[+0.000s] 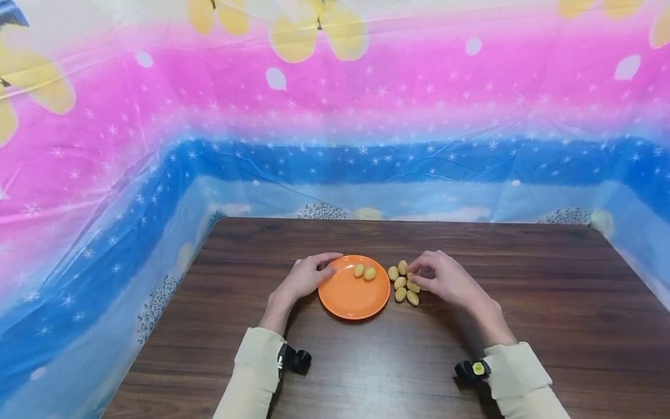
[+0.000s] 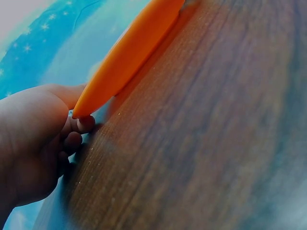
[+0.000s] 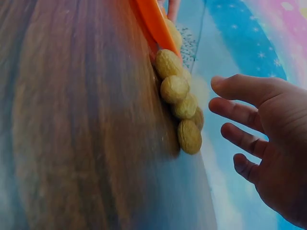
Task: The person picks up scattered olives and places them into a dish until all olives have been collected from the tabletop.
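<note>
An orange plate (image 1: 352, 299) lies on the table, with two small, rough, yellow-brown oval pieces (image 1: 369, 273) near its far side. My left hand (image 1: 305, 278) grips the plate's left rim, thumb on top; in the left wrist view, curled fingers show beneath the tilted-looking orange edge (image 2: 122, 62). Right of the plate lies a loose cluster of several more oval pieces (image 1: 400, 294), perhaps nuts or tiny potatoes. My right hand (image 1: 450, 279) hovers at the cluster's right side. In the right wrist view its fingers (image 3: 240, 112) are spread and hold nothing, apart from the pieces (image 3: 174, 89).
Under everything is a dark brown wood-grain table (image 1: 523, 279). A pink and blue patterned cloth (image 1: 335, 163) hangs behind it and along the sides. Each wrist carries a small black camera (image 1: 299, 361) over a cream sleeve (image 1: 253, 364).
</note>
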Demonstrator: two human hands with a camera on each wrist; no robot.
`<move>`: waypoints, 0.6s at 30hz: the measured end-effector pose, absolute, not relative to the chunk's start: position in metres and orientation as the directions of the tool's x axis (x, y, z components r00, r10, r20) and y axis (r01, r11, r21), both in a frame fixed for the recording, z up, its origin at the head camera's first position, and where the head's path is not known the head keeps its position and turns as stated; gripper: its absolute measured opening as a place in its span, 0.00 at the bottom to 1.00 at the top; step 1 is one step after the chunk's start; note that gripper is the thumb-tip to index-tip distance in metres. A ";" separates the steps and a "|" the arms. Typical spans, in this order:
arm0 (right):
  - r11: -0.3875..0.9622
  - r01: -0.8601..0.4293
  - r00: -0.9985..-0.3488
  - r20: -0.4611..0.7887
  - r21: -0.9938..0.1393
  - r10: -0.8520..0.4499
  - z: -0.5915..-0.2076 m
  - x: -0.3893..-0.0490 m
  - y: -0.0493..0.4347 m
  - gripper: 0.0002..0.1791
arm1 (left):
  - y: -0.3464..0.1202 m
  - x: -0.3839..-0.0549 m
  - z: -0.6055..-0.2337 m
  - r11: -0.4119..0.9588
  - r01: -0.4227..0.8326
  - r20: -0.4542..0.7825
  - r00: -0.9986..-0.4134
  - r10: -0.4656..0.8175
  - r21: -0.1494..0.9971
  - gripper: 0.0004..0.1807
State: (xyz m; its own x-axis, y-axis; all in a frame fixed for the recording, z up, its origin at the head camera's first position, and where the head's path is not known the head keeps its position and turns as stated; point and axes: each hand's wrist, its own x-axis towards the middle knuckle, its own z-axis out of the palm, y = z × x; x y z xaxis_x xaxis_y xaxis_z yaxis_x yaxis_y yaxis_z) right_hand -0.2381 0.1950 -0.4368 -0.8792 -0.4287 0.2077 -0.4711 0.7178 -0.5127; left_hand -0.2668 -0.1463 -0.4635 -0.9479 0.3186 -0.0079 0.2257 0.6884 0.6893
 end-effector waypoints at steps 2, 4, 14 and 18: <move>0.719 -0.470 -0.880 0.208 -0.511 -0.427 -0.439 -0.237 0.198 0.09 | -0.146 -0.267 -0.463 0.689 0.230 -0.005 -0.947 0.320 0.687 0.21; 0.721 -0.465 -0.883 0.203 -0.514 -0.424 -0.441 -0.236 0.202 0.09 | -0.146 -0.267 -0.463 0.690 0.233 -0.003 -0.947 0.322 0.685 0.21; 0.732 -0.442 -0.893 0.177 -0.518 -0.414 -0.448 -0.233 0.216 0.09 | -0.146 -0.268 -0.464 0.694 0.228 -0.008 -0.947 0.320 0.683 0.21; 0.728 -0.443 -0.892 0.175 -0.524 -0.416 -0.451 -0.232 0.220 0.10 | -0.146 -0.268 -0.464 0.698 0.204 -0.027 -0.952 0.305 0.686 0.21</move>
State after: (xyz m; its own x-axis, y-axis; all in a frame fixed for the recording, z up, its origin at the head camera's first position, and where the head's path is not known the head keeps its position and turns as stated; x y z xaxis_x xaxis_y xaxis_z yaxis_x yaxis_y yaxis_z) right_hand -0.2325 0.2197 -0.4506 -0.8921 -0.4165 0.1753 -0.4427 0.7275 -0.5242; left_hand -0.2679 -0.1462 -0.4641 -0.9520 0.3048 -0.0268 0.2042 0.6980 0.6863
